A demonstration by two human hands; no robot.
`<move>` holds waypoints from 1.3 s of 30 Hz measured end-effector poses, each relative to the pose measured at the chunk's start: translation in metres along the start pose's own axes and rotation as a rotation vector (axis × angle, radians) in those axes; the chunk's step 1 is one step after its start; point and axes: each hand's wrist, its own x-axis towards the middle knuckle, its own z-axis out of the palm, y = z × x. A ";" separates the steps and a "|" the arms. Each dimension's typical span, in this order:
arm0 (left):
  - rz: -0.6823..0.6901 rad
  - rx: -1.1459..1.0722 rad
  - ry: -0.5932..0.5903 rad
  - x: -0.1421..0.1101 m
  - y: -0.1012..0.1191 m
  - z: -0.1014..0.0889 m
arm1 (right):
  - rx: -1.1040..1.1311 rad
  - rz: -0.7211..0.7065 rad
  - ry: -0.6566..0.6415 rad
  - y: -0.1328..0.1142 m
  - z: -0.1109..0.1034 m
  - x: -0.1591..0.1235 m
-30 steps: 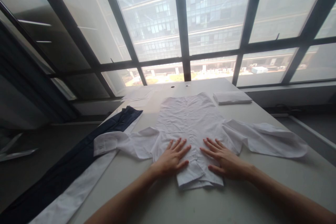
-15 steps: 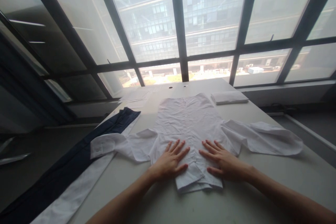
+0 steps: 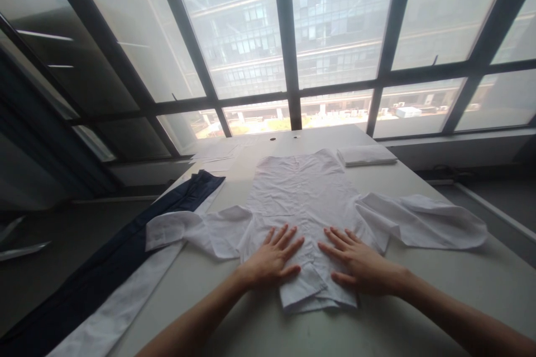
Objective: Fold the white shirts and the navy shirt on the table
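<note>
A white long-sleeved shirt (image 3: 299,187) lies spread on the table, its collar end toward me and both sleeves stretched out sideways. My left hand (image 3: 274,256) rests flat on the left side of its upper part, fingers spread. On the right side, my right hand (image 3: 355,262) presses flat too, with its fingers apart. Faint wrinkles run over the cloth around the button line between the hands. Parts of the shirt under both palms are hidden.
Dark navy trousers (image 3: 121,240) and a white garment (image 3: 121,301) lie along the table's left edge. The left sleeve overlaps them. A folded white cloth (image 3: 366,155) is at the far right of the white table (image 3: 410,295). Papers (image 3: 215,150) lie far left, before tall windows.
Both hands stay flat on the shirt with almost no movement. The right sleeve sits very slightly farther right, and the whole view has shifted a little.
</note>
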 end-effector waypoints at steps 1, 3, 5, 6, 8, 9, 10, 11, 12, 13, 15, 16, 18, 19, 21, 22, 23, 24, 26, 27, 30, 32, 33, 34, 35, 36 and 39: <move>0.010 -0.006 -0.004 -0.001 0.001 -0.001 | 0.007 -0.002 0.003 -0.002 0.001 -0.001; 0.024 -0.024 0.000 -0.001 0.004 -0.004 | 0.029 -0.016 0.041 -0.004 0.002 -0.002; 0.001 -0.049 0.056 0.002 0.004 -0.008 | 0.088 -0.024 0.142 -0.005 0.002 0.003; -0.030 -0.059 0.110 0.004 0.003 -0.010 | 0.144 -0.017 0.218 -0.004 0.002 0.007; -0.128 -0.055 0.246 0.010 -0.005 -0.012 | 0.313 0.014 0.396 0.000 0.001 0.016; -0.187 -0.036 0.309 0.012 -0.011 -0.011 | 0.421 0.032 0.472 0.004 0.000 0.021; -0.246 -0.006 0.356 0.014 -0.018 -0.010 | 0.538 0.050 0.528 0.009 0.000 0.025; -0.301 0.027 0.383 0.014 -0.025 -0.008 | 0.657 0.065 0.555 0.016 -0.001 0.028; -0.351 0.058 0.392 0.014 -0.033 -0.005 | 0.769 0.079 0.556 0.024 -0.002 0.030; -0.393 0.081 0.385 0.013 -0.040 -0.002 | 0.869 0.094 0.543 0.032 -0.002 0.031; -0.444 0.098 0.342 0.011 -0.050 0.004 | 1.027 0.129 0.519 0.051 -0.004 0.031; -0.453 0.096 0.323 0.010 -0.054 0.007 | 1.080 0.148 0.523 0.061 -0.004 0.030; -0.452 0.098 0.310 0.008 -0.057 0.012 | 1.125 0.173 0.546 0.078 -0.004 0.028; -0.446 0.104 0.315 0.008 -0.058 0.013 | 1.117 0.176 0.554 0.085 -0.004 0.028; -0.431 0.122 0.335 0.008 -0.058 0.014 | 1.061 0.166 0.549 0.094 -0.003 0.027; -0.423 0.130 0.342 0.009 -0.058 0.015 | 1.033 0.161 0.543 0.095 -0.003 0.026; -0.416 0.134 0.345 0.009 -0.058 0.015 | 1.018 0.157 0.541 0.095 -0.003 0.026; -0.412 0.136 0.342 0.009 -0.058 0.015 | 1.020 0.155 0.546 0.094 -0.004 0.025; -0.408 0.136 0.327 0.009 -0.058 0.014 | 1.054 0.140 0.583 0.091 -0.007 0.024; -0.407 0.136 0.321 0.009 -0.058 0.014 | 1.063 0.127 0.613 0.089 -0.008 0.023; -0.406 0.135 0.327 0.008 -0.057 0.014 | 0.878 0.094 0.708 0.089 -0.011 0.017; -0.411 0.134 0.333 0.008 -0.056 0.014 | 0.542 0.096 0.695 0.093 -0.010 0.015; -0.415 0.134 0.331 0.008 -0.055 0.013 | 0.359 0.105 0.654 0.095 -0.008 0.014; -0.420 0.136 0.326 0.008 -0.055 0.013 | 0.196 0.116 0.596 0.097 -0.005 0.013; -0.425 0.138 0.317 0.008 -0.054 0.012 | 0.068 0.129 0.532 0.098 -0.002 0.013; -0.428 0.142 0.308 0.008 -0.053 0.012 | -0.023 0.144 0.473 0.099 0.000 0.014; -0.434 0.153 0.291 0.006 -0.052 0.011 | -0.154 0.187 0.363 0.098 0.006 0.013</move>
